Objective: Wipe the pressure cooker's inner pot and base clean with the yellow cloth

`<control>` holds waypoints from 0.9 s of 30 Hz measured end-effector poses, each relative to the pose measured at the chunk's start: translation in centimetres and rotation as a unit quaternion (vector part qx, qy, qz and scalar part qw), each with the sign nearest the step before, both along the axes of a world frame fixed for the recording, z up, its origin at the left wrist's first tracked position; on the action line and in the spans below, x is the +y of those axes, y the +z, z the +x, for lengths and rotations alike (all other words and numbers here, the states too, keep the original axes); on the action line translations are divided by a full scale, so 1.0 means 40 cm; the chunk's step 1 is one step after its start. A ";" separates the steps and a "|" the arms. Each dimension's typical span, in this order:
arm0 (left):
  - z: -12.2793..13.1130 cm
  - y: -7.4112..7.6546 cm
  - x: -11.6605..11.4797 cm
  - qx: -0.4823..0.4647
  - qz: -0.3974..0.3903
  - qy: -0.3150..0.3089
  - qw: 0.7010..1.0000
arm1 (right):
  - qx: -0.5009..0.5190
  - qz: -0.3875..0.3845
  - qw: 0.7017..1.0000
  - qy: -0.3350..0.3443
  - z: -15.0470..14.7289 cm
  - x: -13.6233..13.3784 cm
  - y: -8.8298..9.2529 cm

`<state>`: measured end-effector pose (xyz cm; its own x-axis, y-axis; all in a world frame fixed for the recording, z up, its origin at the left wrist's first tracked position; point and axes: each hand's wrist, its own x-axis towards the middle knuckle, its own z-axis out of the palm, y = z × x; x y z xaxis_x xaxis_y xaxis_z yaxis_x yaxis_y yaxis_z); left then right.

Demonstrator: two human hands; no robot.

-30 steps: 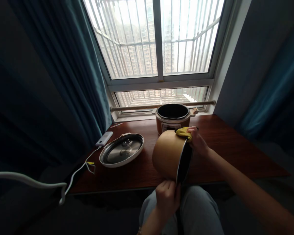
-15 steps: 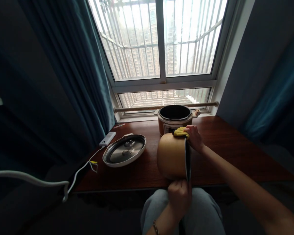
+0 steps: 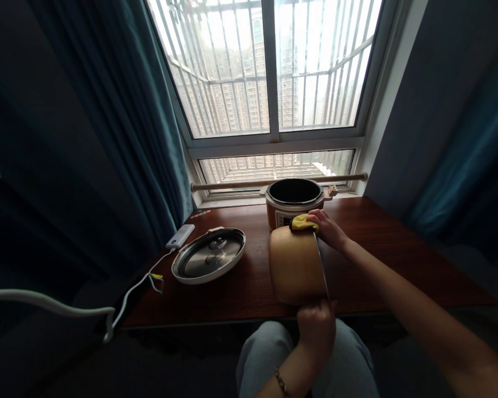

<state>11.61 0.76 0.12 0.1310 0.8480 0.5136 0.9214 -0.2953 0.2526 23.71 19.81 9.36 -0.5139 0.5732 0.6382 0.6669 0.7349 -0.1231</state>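
A golden inner pot lies tipped on its side above the front of the table, its rim facing right. My left hand is closed on the rim at the bottom. At the top of the pot, my right hand presses a yellow cloth against the outer wall near the rim. Behind the pot stands the brown and white cooker body, open at the top with a dark inside. To the left, the cooker lid rests with its metal inner side up.
A white power bank with a white cable is at the left end of the wooden table. A barred window with a rod across it is behind. Blue curtains hang at the sides.
The pot has turned so its rim slants, the lower end swinging right. My left hand has shifted right with it, while the right hand and cloth have moved slightly left.
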 end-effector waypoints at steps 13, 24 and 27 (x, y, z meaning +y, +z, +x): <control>0.040 0.005 0.018 0.005 -0.056 -0.005 0.998 | -0.105 0.022 0.993 0.050 0.040 0.024 0.054; 0.054 0.022 0.037 0.008 -0.079 -0.009 0.997 | -0.096 0.029 0.994 0.051 0.049 0.050 0.040; 0.053 0.022 0.038 0.009 -0.080 -0.010 0.997 | -0.123 0.040 0.991 0.035 0.047 0.050 0.054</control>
